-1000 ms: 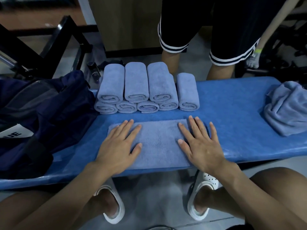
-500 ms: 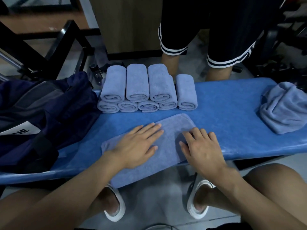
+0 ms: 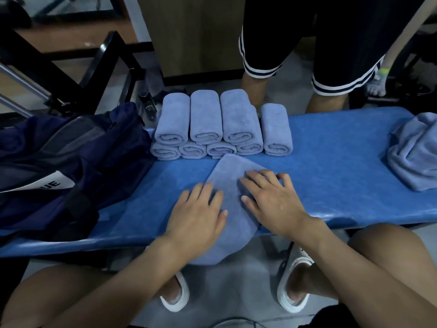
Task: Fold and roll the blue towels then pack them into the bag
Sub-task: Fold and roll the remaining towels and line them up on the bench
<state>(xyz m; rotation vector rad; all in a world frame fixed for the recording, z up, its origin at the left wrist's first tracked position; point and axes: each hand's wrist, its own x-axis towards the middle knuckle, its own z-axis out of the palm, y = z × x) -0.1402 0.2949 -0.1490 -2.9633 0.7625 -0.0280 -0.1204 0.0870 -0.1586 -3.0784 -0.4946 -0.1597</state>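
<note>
The scene is dim, with a cool bluish cast. Soft light falls from above: a pale sheen runs along the front lip of the tabletop point(image 3: 331, 166) at the right, and the floor point(image 3: 238, 287) beneath it lies in shadow. The bag point(image 3: 71, 166) at the left is nearly black, its folds hard to read. The left hand point(image 3: 198, 209) and right hand point(image 3: 272, 200) look fairly sharp, but the towel point(image 3: 227, 176) under them shows smeared pile. Wide-angle bending bows the tabletop's edges, and the upper corners go dark and soft.

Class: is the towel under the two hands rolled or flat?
Flat: the towel lies as an unrolled strip across the bench, near end hanging over its edge.
</note>
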